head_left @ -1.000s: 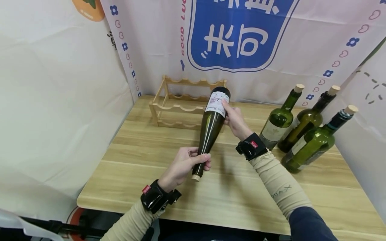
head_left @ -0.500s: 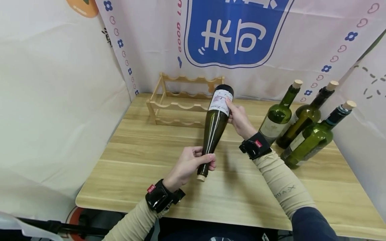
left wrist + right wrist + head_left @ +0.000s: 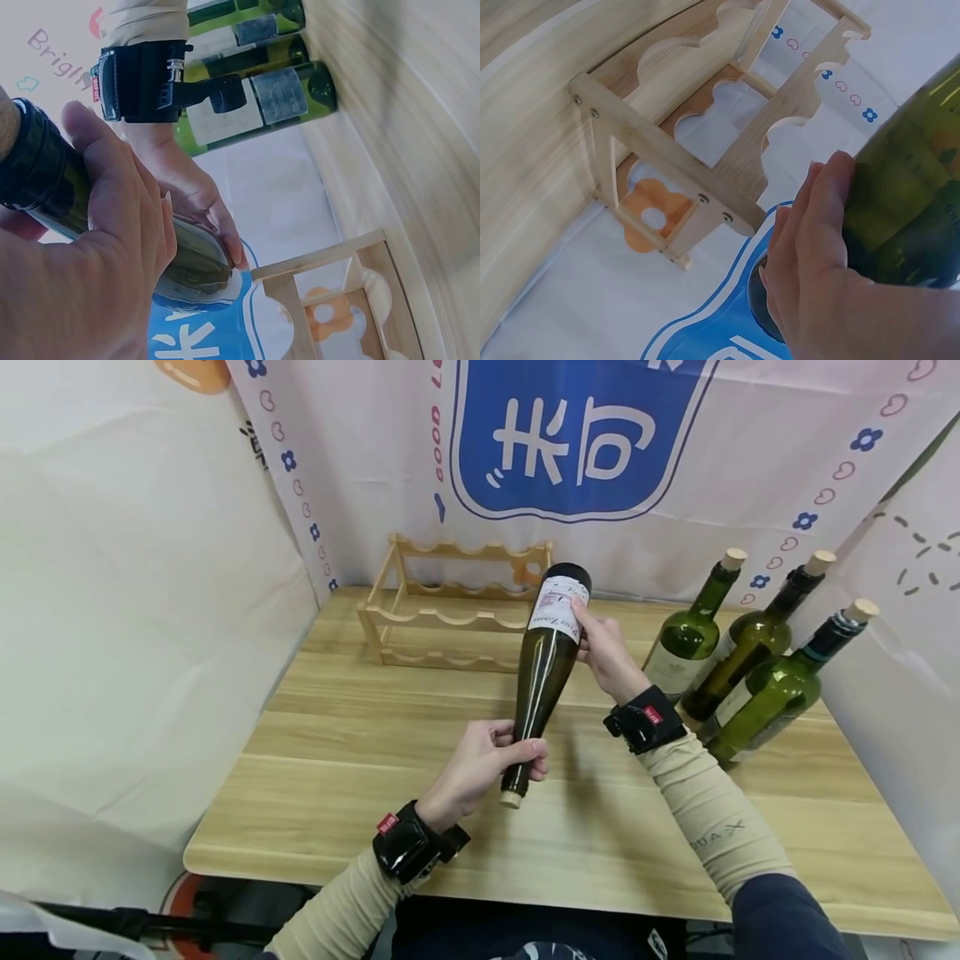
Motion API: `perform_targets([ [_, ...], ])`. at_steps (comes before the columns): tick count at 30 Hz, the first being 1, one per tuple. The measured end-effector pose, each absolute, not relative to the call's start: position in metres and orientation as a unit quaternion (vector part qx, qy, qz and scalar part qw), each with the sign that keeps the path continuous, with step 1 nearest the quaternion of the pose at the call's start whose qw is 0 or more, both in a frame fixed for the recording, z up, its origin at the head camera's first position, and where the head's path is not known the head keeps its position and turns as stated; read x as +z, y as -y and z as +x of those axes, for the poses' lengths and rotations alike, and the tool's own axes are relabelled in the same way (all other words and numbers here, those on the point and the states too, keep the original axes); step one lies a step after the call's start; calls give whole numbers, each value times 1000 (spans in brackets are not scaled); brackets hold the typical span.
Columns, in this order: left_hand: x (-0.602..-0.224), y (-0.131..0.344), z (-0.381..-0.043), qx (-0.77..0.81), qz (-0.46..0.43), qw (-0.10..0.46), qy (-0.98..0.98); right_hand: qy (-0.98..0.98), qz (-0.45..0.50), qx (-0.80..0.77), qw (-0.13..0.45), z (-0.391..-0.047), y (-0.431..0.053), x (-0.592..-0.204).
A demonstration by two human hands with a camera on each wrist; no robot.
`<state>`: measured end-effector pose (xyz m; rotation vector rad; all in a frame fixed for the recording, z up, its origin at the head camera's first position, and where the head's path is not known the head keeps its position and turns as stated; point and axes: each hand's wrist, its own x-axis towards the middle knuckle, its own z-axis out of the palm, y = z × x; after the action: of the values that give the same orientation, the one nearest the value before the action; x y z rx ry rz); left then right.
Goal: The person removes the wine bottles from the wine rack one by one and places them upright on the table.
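Observation:
Both hands hold a dark green wine bottle (image 3: 546, 664) above the table, tilted with its base toward the rack and its corked neck toward the person. The left hand (image 3: 480, 768) grips the neck, thumb across it, just above the cork (image 3: 512, 799). Near the base, the right hand (image 3: 606, 647) holds the body, its thumb on the white label (image 3: 558, 606). Behind the bottle stands a wooden wine rack (image 3: 450, 620) with scalloped rails, its right end partly hidden by the bottle. In the right wrist view the bottle (image 3: 907, 187) is beside the rack (image 3: 660, 142), apart from it.
Three corked green bottles stand upright at the right: one at the left (image 3: 686, 643), one behind (image 3: 753, 643), one in front (image 3: 780, 693). A printed cloth (image 3: 390, 502) hangs behind the wooden table (image 3: 330, 760). The table's front edge runs close to the person.
Both hands and the bottle have shifted slightly to the right in the head view, while the surroundings slid a little up and left. The grip on the bottle looks the same.

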<state>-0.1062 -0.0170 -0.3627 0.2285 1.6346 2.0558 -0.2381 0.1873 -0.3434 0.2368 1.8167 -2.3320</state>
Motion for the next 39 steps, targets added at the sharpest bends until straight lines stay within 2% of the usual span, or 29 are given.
perform_targets([
  [39,-373,-17,-115,745,98,280,-598,-598,100,-793,56,-229,-228,-352],
])
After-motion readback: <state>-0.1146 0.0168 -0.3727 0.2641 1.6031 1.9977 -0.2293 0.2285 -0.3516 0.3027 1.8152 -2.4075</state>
